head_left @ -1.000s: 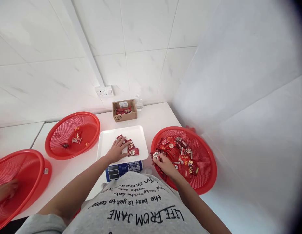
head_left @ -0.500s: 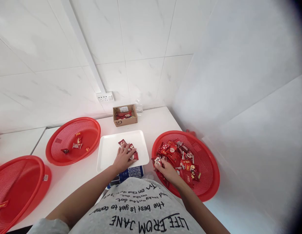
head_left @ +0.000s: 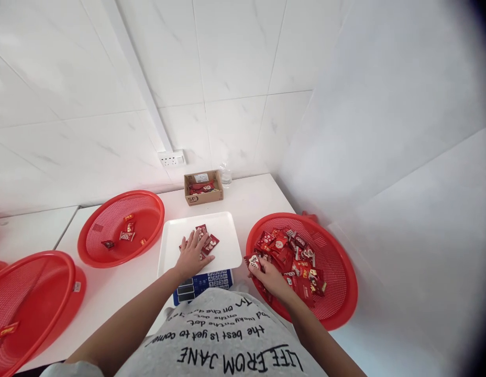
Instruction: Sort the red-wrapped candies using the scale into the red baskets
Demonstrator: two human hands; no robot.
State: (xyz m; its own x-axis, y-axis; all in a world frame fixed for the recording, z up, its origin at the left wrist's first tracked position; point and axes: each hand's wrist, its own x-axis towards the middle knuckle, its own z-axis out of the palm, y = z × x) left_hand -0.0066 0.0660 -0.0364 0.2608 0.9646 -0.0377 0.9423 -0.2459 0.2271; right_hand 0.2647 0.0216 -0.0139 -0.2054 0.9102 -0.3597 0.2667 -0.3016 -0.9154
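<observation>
Several small dark-red snack packets [head_left: 210, 243] lie on the white tray [head_left: 227, 230] of a weighing scale. My left hand [head_left: 191, 255] rests over them with its fingers spread, covering part of the pile. The scale's blue keypad panel [head_left: 203, 283] shows below the tray. At the near-left rim of the right red basket [head_left: 341, 262], my right hand [head_left: 270, 277] is closed on a red packet [head_left: 252, 261] with pale lettering. Behind that hand, many mixed red packets [head_left: 284, 256] fill the basket's left part.
Two more red baskets, one behind [head_left: 148, 230] and one nearer [head_left: 42, 309], stand on the left with a few packets inside. A cardboard box [head_left: 206, 197] of red packets sits by the wall, a clear plastic item [head_left: 225, 175] beside it. A wall socket [head_left: 171, 158] is above.
My left hand has shifted left on the tray, uncovering more of the packets, which now lie differently. My right hand keeps its hold on the packet. The view has shifted slightly.
</observation>
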